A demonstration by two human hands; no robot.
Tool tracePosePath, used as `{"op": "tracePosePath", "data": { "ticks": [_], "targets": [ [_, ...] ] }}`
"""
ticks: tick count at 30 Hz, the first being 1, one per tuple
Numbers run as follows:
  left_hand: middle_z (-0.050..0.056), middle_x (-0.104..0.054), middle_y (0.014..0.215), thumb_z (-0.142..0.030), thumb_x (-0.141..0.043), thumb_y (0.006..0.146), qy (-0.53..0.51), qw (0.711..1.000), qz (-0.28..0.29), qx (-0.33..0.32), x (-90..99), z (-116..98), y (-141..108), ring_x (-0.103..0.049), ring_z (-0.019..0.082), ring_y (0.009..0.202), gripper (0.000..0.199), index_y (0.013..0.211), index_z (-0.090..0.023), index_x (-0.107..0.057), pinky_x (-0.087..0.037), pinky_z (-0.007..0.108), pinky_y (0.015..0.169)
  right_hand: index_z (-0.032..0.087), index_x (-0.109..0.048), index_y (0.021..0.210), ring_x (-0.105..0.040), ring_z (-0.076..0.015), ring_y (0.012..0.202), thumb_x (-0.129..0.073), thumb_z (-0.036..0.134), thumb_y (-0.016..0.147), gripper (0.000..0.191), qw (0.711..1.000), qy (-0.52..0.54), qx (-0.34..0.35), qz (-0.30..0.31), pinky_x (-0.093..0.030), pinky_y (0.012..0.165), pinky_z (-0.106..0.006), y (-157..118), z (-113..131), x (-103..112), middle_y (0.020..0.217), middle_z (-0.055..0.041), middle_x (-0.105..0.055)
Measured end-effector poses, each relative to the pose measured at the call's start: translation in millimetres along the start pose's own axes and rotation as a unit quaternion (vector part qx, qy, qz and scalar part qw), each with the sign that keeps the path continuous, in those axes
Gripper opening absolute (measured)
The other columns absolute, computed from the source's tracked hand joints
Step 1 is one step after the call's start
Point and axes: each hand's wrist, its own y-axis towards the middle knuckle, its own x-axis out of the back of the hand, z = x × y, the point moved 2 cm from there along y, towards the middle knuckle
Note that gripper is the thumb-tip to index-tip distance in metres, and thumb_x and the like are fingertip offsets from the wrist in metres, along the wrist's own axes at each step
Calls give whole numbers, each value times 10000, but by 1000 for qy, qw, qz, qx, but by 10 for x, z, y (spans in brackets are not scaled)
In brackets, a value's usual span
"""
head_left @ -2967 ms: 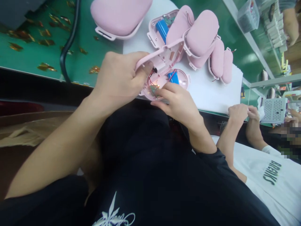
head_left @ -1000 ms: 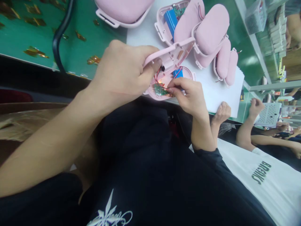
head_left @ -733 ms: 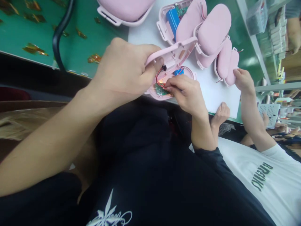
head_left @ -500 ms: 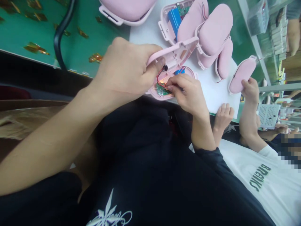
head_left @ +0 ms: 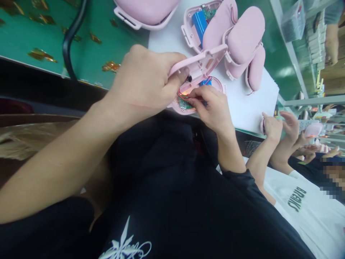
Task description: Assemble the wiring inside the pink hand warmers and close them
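Note:
My left hand (head_left: 145, 82) grips the raised half of an open pink case (head_left: 198, 64), thumb on its inner side. Below it lies the other pink half (head_left: 219, 84), holding a green circuit board (head_left: 184, 103) and a blue battery (head_left: 206, 82). Thin red wires (head_left: 183, 95) run over the board. The thumb and index finger of my right hand (head_left: 212, 108) are pinched at these wires, just above the board. The fingertips cover whatever small part sits between them.
Several pink cases (head_left: 246, 34) lie on the white sheet (head_left: 242, 104) beyond my hands. A black cable (head_left: 70, 39) and amber tape pieces (head_left: 40, 54) are on the green mat at left. A co-worker's hands (head_left: 273, 127) are at right.
My right hand has shifted slightly left and the red wires have moved with it. At right, the co-worker's hands have moved, and the pink case held there has left its former spot.

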Motion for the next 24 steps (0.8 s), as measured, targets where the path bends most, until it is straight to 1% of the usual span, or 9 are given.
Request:
{"op": "tracePosePath", "data": {
  "ticks": [7, 10, 12, 16, 18, 21, 24],
  "targets": [
    [-9, -327, 578, -367, -490, 1005, -23, 1000, -6, -3, -2, -31, -14, -245, 158, 539, 331, 729, -219, -598, -202, 361, 627, 226, -719, 969, -740, -191, 923, -660, 176, 1029, 98, 993, 7, 42, -109, -614, 874, -348, -115, -20, -110, 933, -15, -787],
    [-13, -334, 582, -351, -486, 1026, -26, 1000, -7, -10, -2, -26, -14, -247, 149, 539, 347, 738, -206, -614, -201, 350, 624, 218, -718, 958, -745, -185, 907, -667, 155, 1022, 103, 990, 5, 58, -126, -618, 854, -338, -132, -19, -142, 917, -16, -792],
    [-15, -356, 583, -342, -493, 1035, -20, 1000, -13, -15, -3, -18, -15, -238, 141, 539, 351, 752, -196, -643, -199, 335, 621, 218, -719, 963, -744, -185, 895, -660, 167, 1031, 103, 988, -3, 70, -140, -619, 839, -341, -139, -34, -168, 910, -17, -791],
    [-9, -448, 595, -330, -519, 1027, -10, 1000, -20, -14, -20, -4, -16, -254, 140, 537, 325, 782, -195, -684, -210, 322, 623, 222, -718, 977, -749, -191, 862, -616, 189, 1058, 134, 977, -23, 98, -186, -620, 800, -364, -162, -67, -203, 901, -23, -796],
    [-3, -457, 600, -342, -507, 1030, -10, 1000, -12, -8, -36, 2, -13, -261, 149, 542, 333, 772, -202, -665, -216, 331, 629, 220, -719, 969, -749, -192, 854, -632, 186, 1047, 122, 977, -17, 99, -187, -618, 789, -366, -172, -74, -199, 893, -25, -798],
    [0, -426, 594, -373, -500, 1029, -7, 1000, -4, 0, -52, 7, -6, -254, 157, 546, 346, 751, -210, -626, -218, 343, 639, 222, -727, 959, -747, -197, 862, -645, 199, 1038, 116, 984, -14, 77, -160, -615, 791, -372, -176, -71, -170, 892, -30, -799],
    [-2, -389, 593, -380, -487, 1028, -3, 1000, -1, 6, -55, 7, -1, -252, 165, 546, 350, 750, -216, -621, -219, 347, 645, 225, -730, 939, -743, -200, 848, -637, 214, 1039, 137, 987, -18, 62, -144, -611, 785, -377, -172, -60, -135, 877, -29, -796]
  ]
}}
